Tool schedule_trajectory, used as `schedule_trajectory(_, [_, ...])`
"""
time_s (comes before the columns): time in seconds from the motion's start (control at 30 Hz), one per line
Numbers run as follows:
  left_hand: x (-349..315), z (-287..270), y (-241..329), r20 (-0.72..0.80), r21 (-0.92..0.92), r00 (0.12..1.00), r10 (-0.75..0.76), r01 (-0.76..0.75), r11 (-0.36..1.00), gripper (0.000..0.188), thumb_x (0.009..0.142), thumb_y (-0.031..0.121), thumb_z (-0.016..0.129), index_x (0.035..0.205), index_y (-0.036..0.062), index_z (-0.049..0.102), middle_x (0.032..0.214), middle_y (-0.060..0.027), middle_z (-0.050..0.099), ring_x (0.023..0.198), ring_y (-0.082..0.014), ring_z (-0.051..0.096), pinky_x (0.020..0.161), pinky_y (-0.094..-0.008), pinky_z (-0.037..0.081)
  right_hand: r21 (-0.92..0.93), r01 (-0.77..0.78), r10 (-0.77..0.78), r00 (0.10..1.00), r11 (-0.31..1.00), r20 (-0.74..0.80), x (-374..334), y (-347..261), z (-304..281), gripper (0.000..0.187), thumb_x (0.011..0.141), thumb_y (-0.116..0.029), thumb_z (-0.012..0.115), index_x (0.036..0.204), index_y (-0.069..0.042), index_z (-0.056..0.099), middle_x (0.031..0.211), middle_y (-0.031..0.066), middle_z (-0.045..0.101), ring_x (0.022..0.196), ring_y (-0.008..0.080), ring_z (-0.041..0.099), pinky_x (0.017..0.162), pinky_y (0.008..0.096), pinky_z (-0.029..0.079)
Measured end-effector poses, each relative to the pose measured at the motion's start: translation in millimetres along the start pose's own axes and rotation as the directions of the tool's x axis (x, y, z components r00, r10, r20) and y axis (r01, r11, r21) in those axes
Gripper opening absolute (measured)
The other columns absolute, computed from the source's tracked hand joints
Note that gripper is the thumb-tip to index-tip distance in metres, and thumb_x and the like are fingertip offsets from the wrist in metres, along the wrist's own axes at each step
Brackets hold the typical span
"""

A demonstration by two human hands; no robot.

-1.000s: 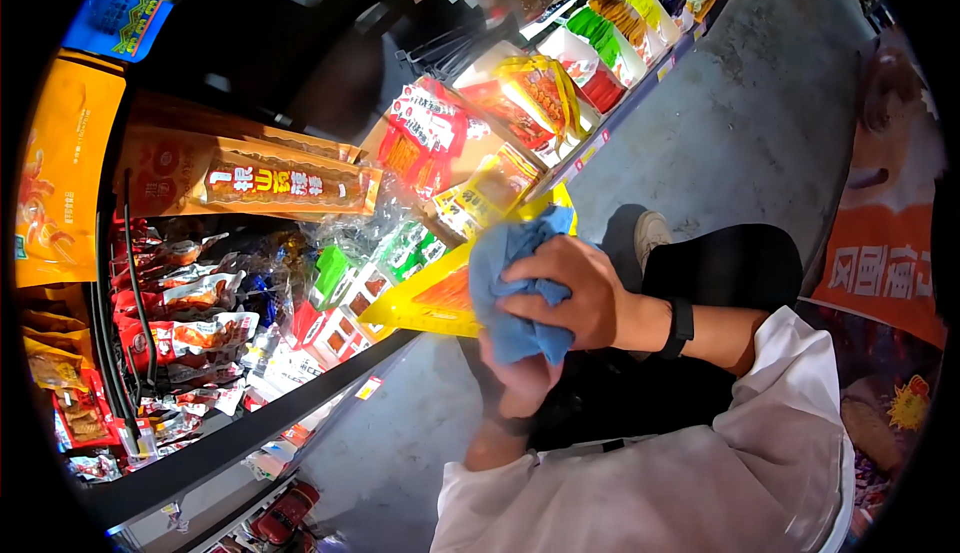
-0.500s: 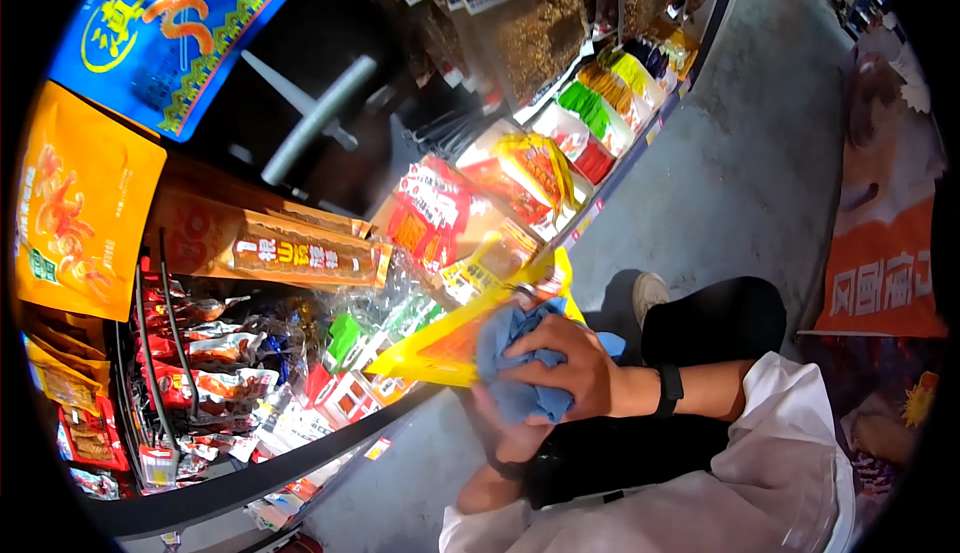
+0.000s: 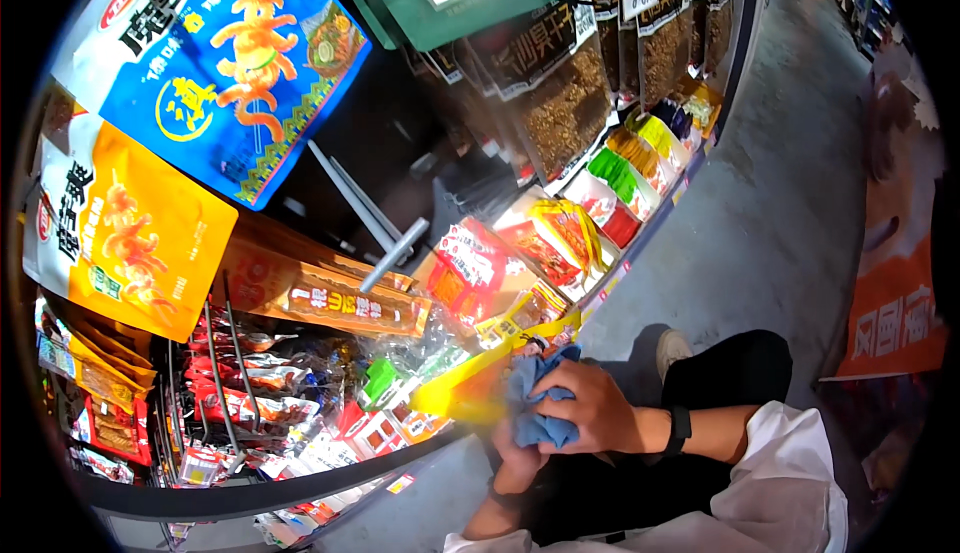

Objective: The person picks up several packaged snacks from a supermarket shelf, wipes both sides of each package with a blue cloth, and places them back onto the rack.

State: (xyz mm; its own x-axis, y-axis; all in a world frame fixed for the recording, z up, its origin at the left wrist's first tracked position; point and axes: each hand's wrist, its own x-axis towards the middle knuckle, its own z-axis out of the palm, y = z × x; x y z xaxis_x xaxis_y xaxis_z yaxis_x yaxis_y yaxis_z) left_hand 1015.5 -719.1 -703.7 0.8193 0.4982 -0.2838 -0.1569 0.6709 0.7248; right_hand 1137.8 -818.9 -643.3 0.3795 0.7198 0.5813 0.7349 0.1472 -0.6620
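A crumpled blue cloth [image 3: 545, 385] is bunched in my right hand [image 3: 600, 408], whose fingers curl over it. The cloth presses against a yellow snack packet [image 3: 465, 385], partly smeared by motion. My left hand [image 3: 517, 460] is closed round the packet's near end, below the cloth. Most of its fingers are hidden by the cloth and my right hand. Both hands are in front of the low shelf edge, close to small boxes and packets. A dark band circles each wrist.
Blue [image 3: 225, 83] and orange snack bags [image 3: 150, 243] hang at the left. A metal display hook [image 3: 395, 253] juts out before the dark shelf back. Open display boxes [image 3: 610, 188] line the shelf's right side. An orange-and-white bag [image 3: 890, 323] stands at the far right.
The view has shifted, bringing more of the hanging bags and a green package at the top into sight. Both hands still hold the cloth and the yellow packet together, the packet now more blurred.
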Motion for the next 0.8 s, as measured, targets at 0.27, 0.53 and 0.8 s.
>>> schedule_trajectory(0.27, [56.3,42.8,64.4,0.002,0.235,1.0,0.005,-0.005,0.972,0.034,0.095,0.024,0.049,0.121,0.0024,0.048,0.108,-0.009,0.058,0.098,-0.0221,0.058,0.084,-0.036,0.049,0.109,-0.184,0.157,0.963,0.977,0.218,-5.3,-12.3,-12.6,0.032,0.067,-0.028,0.075,0.087,-0.007,0.064,0.093,0.01,0.058,0.084,0.028,0.06,0.07,0.0363,0.051])
schedule_trajectory(0.53, [207.2,-24.0,58.5,-0.092,0.598,0.996,0.017,0.042,0.801,0.032,0.09,0.001,0.047,0.121,-0.0046,0.048,0.118,-0.0123,0.058,0.098,-0.0195,0.06,0.082,-0.0309,0.051,-0.153,-0.262,0.29,0.934,0.953,0.207,-21.0,16.3,-22.4,0.039,0.066,-0.036,0.072,0.092,-0.009,0.065,0.113,0.015,0.057,0.096,0.0293,0.058,0.078,0.0396,0.05])
schedule_trajectory(0.8, [259.4,36.1,15.2,-0.058,0.564,0.998,-0.028,0.056,0.824,0.046,0.087,0.004,0.051,0.131,-0.0023,0.037,0.111,-0.0142,0.059,0.092,-0.0232,0.062,0.077,-0.0331,0.053,-0.244,-0.219,0.263,0.95,0.945,0.165,-40.8,21.6,-37.9,0.04,0.065,-0.036,0.072,0.093,-0.009,0.064,0.102,0.0093,0.053,0.095,0.0266,0.054,0.075,0.0383,0.048])
